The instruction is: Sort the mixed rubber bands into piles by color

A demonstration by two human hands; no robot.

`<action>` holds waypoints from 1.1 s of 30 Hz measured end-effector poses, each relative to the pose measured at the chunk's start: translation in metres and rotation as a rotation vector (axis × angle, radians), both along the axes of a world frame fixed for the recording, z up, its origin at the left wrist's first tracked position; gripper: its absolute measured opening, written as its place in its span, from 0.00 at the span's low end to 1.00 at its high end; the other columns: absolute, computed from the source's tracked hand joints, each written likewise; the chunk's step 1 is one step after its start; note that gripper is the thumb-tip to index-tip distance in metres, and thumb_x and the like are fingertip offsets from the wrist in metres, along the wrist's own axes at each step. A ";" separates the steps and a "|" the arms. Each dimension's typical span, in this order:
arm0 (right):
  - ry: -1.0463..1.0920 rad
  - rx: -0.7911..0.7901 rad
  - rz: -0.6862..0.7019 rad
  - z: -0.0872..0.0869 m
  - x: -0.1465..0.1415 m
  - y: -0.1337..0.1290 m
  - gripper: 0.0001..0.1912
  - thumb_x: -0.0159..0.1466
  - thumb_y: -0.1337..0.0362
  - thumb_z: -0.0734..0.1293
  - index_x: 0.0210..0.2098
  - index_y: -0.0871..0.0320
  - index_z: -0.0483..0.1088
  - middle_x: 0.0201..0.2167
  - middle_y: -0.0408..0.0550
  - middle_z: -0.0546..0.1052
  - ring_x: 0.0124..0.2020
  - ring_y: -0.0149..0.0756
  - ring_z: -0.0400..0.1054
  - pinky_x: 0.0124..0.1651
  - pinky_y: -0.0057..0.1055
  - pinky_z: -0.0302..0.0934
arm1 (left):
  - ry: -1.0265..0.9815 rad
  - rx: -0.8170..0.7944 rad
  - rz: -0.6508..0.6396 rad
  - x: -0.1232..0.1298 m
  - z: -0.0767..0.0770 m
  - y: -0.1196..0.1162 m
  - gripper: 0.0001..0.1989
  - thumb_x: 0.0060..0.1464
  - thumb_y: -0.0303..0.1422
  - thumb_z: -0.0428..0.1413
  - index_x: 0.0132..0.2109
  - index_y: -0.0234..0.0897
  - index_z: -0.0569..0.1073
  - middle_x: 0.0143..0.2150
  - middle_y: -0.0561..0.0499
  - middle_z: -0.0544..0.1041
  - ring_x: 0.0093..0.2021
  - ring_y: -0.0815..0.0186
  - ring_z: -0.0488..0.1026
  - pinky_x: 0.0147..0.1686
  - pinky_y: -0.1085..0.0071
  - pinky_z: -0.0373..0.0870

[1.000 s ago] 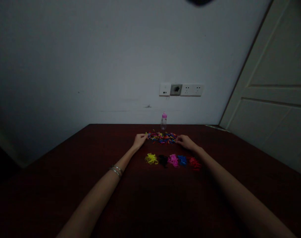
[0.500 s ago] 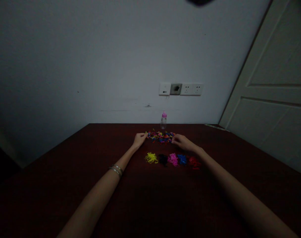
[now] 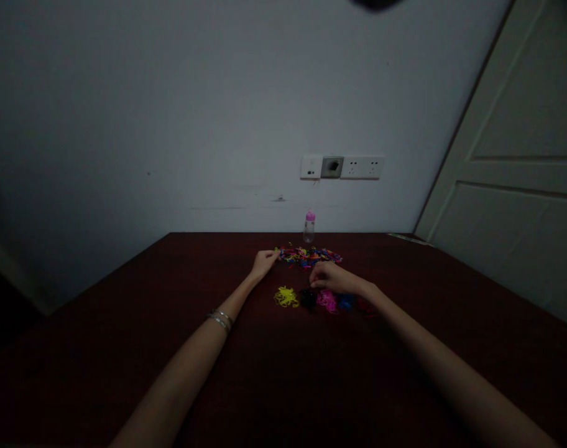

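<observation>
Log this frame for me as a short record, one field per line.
left hand: at the left end of the mixed pile, left hand fingertips touching or nearly so
right hand: above the black pile and pink pile; any held piece too small to tell
row, left to right: yellow pile, black, pink, blue pile, red pile
behind mixed pile: upright clear bottle, pink top
left wrist: silvery bracelets
surface: dark reddish table
wall: sockets
lighting: dim
</observation>
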State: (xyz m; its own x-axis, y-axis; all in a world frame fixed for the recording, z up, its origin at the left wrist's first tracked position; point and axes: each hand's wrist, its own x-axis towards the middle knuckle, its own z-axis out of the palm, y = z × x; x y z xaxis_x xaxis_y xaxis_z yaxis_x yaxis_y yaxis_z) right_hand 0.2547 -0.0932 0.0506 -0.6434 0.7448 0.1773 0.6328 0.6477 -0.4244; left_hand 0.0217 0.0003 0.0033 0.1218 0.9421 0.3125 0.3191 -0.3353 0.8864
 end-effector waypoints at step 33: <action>-0.132 0.317 -0.725 -0.079 0.170 0.016 0.17 0.63 0.64 0.55 0.45 0.62 0.70 0.45 0.58 0.72 0.47 0.43 0.66 0.51 0.38 0.58 | 0.794 0.230 -0.058 0.008 0.004 -0.018 0.13 0.53 0.39 0.52 0.41 0.43 0.77 0.40 0.50 0.77 0.41 0.64 0.72 0.38 0.74 0.64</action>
